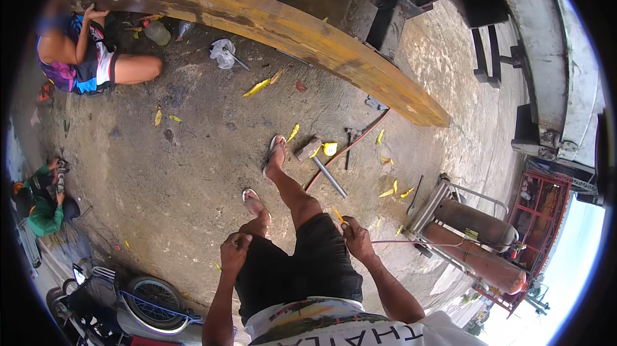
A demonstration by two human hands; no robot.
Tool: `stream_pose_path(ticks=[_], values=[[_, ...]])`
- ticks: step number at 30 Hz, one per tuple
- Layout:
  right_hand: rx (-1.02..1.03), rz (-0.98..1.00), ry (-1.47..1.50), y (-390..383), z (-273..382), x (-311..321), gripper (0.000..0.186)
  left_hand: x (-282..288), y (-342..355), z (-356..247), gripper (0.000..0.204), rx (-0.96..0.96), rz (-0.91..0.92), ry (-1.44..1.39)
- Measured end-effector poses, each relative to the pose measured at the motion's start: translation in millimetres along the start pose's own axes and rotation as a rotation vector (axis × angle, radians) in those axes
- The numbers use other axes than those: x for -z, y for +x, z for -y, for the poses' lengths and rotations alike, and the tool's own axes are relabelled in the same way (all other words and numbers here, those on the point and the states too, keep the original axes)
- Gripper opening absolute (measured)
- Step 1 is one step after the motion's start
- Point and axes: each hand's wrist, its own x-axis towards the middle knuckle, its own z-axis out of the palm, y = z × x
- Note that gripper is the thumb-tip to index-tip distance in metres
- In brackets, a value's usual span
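Shirt [321,328]: white, printed, closest of all; black shorts [292,275] beyond it.
Right hand [357,240]: pinched on a small yellow stick [338,215], held just beside the thigh.
Left hand [235,253]: well apart from the right, fingers curled, near the other thigh; I cannot tell whether it grips anything.
Ground: sledgehammer [331,177] lying past the right knee, yellow tape measure [330,148] near its head; hammer [349,155] and red hose [361,136] close by.
Beam [257,11]: long, rusty yellow, across the far side; co-worker [74,56] low at its left end.
Cart [426,211]: at right, carrying two cylinders [472,222].
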Motion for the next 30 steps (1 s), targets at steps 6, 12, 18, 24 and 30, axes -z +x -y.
stream_pose_path(ticks=[6,12,18,24,30], values=[[0.332,0.054,0.222,-51,30,-31,0.038,-47,-74,-90,0.041,-0.258,0.202,-0.160],[0.378,0.069,0.232,-96,46,-46,0.037,-84,-91,-119,0.050,-0.086,0.276,-0.335],[0.443,0.032,-0.100,-43,62,41,0.057,-86,-71,-133,0.035,0.032,0.214,-0.534],[0.650,-0.845,-0.463,98,64,224,0.068,-54,-39,-70,0.032,0.214,-0.064,-0.421],[0.437,-0.478,-0.778,222,52,312,0.062,-64,-115,88,0.033,0.474,-0.391,-0.267]])
